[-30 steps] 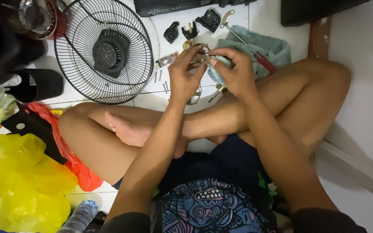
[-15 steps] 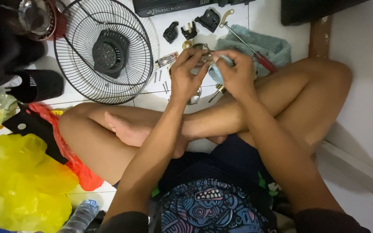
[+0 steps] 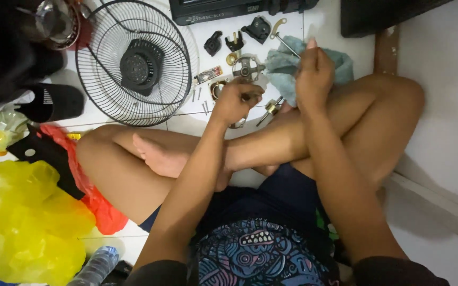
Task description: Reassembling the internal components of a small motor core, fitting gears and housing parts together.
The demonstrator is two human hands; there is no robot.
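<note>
I sit cross-legged on a white tiled floor. My left hand (image 3: 235, 100) is closed around a small metal part, low over the floor beside my shin. My right hand (image 3: 314, 74) is a fist on the teal cloth (image 3: 340, 63), gripping a screwdriver whose thin shaft (image 3: 288, 45) sticks out to the upper left. Between the hands lies a round metal bracket (image 3: 247, 68). A brass-tipped piece (image 3: 271, 107) rests just below the cloth.
A black wire fan grille (image 3: 133, 63) lies at the upper left, with loose screws (image 3: 198, 95) and black plastic parts (image 3: 213, 42) beside it. A yellow bag (image 3: 22, 222), red bag (image 3: 99, 209), bottle (image 3: 96, 267) and black sandal (image 3: 54, 100) sit at left. A wall runs along the right.
Both hands held a small metal part together before. They have separated: the left one dropped toward the floor with the part, the right one moved onto the cloth and closed on the screwdriver.
</note>
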